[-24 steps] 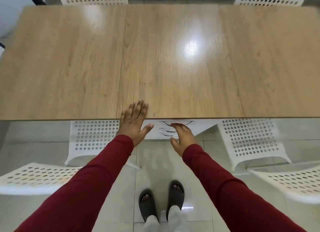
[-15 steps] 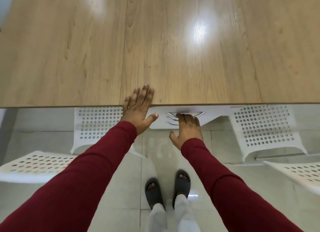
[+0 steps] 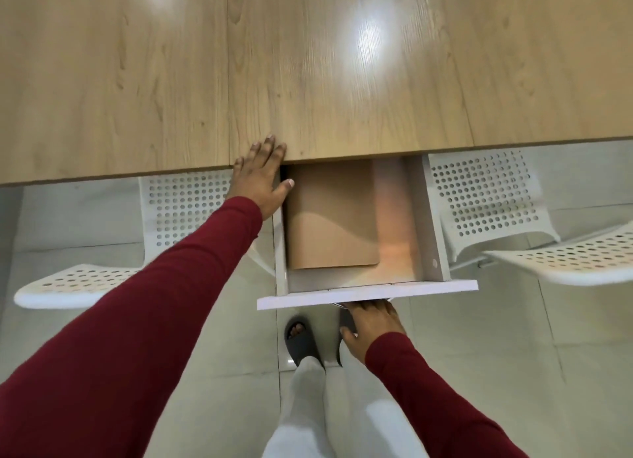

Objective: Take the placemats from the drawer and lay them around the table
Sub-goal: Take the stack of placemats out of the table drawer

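Placemats [image 3: 332, 218], a tan stack, lie in the open white drawer [image 3: 366, 291] under the wooden bench [image 3: 308, 64]. Left hand [image 3: 262, 180] rests flat and released on the bench edge. Right hand [image 3: 371, 327] has its fingers [image 3: 363, 309] hooked on the drawer handle. No readable writing shows.

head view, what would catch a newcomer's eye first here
The white drawer stands pulled out from under the near edge of the wooden table, with tan placemats lying flat against its left side. The right hand is at the drawer's front panel, fingers under it, while the left hand rests flat on the table edge. White perforated chairs sit tucked in on either side.
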